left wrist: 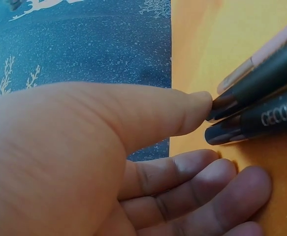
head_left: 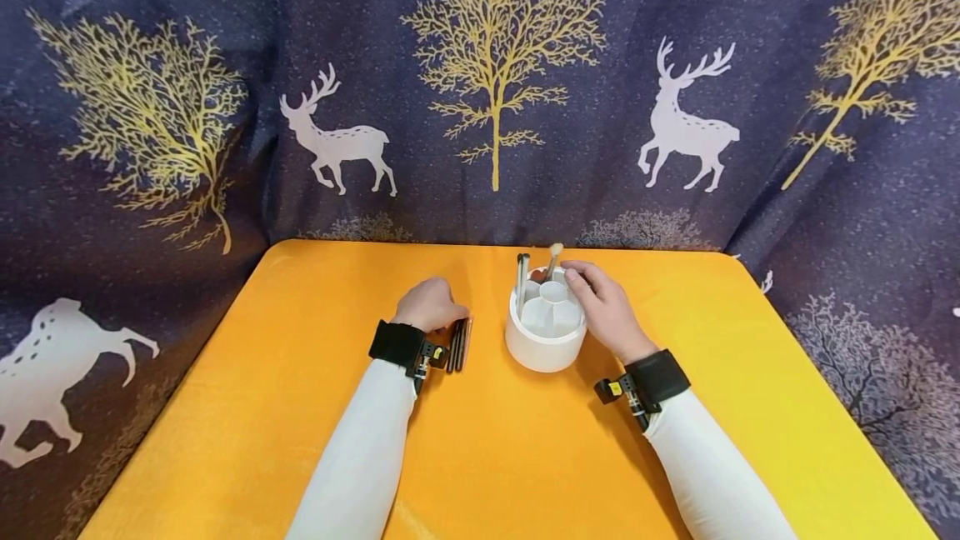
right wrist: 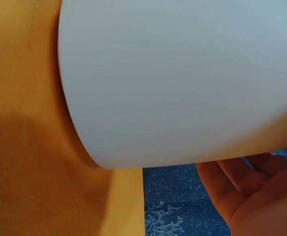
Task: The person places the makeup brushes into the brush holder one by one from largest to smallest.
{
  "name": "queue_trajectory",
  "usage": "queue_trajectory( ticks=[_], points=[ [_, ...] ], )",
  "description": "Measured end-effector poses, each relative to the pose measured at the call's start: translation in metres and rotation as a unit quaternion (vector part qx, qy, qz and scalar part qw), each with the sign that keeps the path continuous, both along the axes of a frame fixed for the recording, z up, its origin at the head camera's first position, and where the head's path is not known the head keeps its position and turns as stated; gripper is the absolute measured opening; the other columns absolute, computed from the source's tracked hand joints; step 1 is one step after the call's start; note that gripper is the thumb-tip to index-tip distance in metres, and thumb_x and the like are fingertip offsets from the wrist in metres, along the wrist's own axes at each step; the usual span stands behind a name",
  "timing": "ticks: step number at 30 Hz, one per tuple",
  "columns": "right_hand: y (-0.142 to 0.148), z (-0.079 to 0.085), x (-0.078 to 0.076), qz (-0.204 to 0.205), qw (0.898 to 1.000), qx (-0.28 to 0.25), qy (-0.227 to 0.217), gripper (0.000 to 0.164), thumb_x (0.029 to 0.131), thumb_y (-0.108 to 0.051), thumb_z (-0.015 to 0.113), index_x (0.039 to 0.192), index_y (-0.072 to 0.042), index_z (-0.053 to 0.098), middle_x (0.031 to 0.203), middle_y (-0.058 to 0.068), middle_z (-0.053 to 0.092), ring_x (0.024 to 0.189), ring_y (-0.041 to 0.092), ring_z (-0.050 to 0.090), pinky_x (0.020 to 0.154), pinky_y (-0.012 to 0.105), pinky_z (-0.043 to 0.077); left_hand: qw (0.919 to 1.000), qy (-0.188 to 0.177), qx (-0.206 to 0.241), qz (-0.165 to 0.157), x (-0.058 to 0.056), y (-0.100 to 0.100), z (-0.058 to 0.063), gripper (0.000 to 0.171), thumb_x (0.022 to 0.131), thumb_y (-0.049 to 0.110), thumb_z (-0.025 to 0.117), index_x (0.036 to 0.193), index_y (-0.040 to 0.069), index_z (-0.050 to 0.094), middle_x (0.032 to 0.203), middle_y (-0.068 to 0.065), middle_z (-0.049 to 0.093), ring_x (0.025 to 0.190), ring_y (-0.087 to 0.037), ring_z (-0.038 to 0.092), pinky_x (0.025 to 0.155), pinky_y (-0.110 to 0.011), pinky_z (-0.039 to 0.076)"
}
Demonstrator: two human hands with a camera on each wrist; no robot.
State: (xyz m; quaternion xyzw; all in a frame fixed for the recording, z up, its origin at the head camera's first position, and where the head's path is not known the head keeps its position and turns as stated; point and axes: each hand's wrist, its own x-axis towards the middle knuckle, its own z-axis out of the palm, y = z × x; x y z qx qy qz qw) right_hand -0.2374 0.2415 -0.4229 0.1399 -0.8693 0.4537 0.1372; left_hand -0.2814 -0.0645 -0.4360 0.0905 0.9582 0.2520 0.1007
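Left of centre, my left hand [head_left: 429, 305] is at the far ends of several slim cosmetic pens. Two are black pens [left wrist: 266, 115] with lettering, lying beside a pink one [left wrist: 261, 56] with a clear end. The thumb tip touches the end of one black pen, while the other fingers lie loosely bent beside the pens. My right hand [head_left: 609, 311] rests against the right side of a white round divided organizer [head_left: 546, 352], fingers along its wall and thumb near the rim. In its back compartments stand a pale-tipped makeup brush [head_left: 553, 257] and thin sticks [head_left: 522, 282] with dark tips.
The organizer stands on a table with an orange-yellow cover [head_left: 480, 457]. A dark blue curtain [head_left: 435, 90] with deer and trees hangs behind the table's back edge and along both sides. Each wrist wears a black strap with a small camera.
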Motion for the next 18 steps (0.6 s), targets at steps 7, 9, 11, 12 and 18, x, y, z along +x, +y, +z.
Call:
queue_trajectory(
  ticks=[7, 9, 11, 12, 18],
  points=[
    [0.0036, 0.002, -0.0016, -0.052, 0.998, 0.003, 0.021, 0.044, 0.101, -0.053, 0.048, 0.118, -0.015, 0.062, 0.115, 0.004, 0.064, 0.108, 0.02, 0.057, 0.09, 0.044, 0.046, 1.0, -0.007, -0.001, -0.003, -0.0014, -0.0007, -0.0009, 0.047, 0.089, 0.041, 0.069, 0.052, 0.017, 0.053, 0.049, -0.003, 0.056, 0.048, -0.023, 0.057, 0.04, -0.032, 0.032],
    [0.0046, 0.0026, -0.002, -0.061, 0.998, 0.001, 0.02, 0.045, 0.101, -0.054, 0.049, 0.117, -0.014, 0.063, 0.115, 0.005, 0.064, 0.107, 0.021, 0.057, 0.09, 0.045, 0.045, 1.0, -0.008, -0.002, -0.004, -0.0012, -0.0008, -0.0007, 0.048, 0.089, 0.041, 0.068, 0.051, 0.017, 0.052, 0.049, -0.004, 0.056, 0.048, -0.022, 0.057, 0.041, -0.032, 0.032],
    [0.0053, 0.0034, -0.0017, -0.06, 0.998, -0.001, 0.015, 0.048, 0.1, -0.055, 0.048, 0.119, -0.013, 0.063, 0.116, 0.006, 0.064, 0.107, 0.022, 0.057, 0.09, 0.046, 0.045, 1.0, -0.007, -0.001, -0.004, -0.0008, -0.0008, 0.0001, 0.048, 0.09, 0.041, 0.068, 0.051, 0.017, 0.051, 0.049, -0.004, 0.056, 0.048, -0.023, 0.057, 0.041, -0.032, 0.032],
    [0.0056, 0.0038, -0.0015, -0.055, 0.998, -0.004, 0.009, 0.049, 0.1, -0.055, 0.048, 0.121, -0.014, 0.063, 0.117, 0.005, 0.064, 0.108, 0.022, 0.056, 0.091, 0.046, 0.045, 1.0, -0.007, -0.001, -0.005, -0.0005, -0.0008, 0.0003, 0.048, 0.09, 0.041, 0.068, 0.051, 0.017, 0.051, 0.049, -0.004, 0.056, 0.048, -0.023, 0.058, 0.041, -0.032, 0.032],
    [0.0049, 0.004, -0.001, 0.007, 0.998, -0.054, -0.036, 0.049, 0.102, -0.054, 0.046, 0.117, -0.011, 0.063, 0.132, 0.002, 0.06, 0.123, 0.016, 0.051, 0.103, 0.043, 0.038, 0.9999, -0.012, -0.005, -0.009, -0.0008, -0.0005, 0.0006, 0.045, 0.09, 0.041, 0.068, 0.056, 0.012, 0.062, 0.052, -0.005, 0.058, 0.049, -0.022, 0.058, 0.041, -0.032, 0.034]
  ],
)
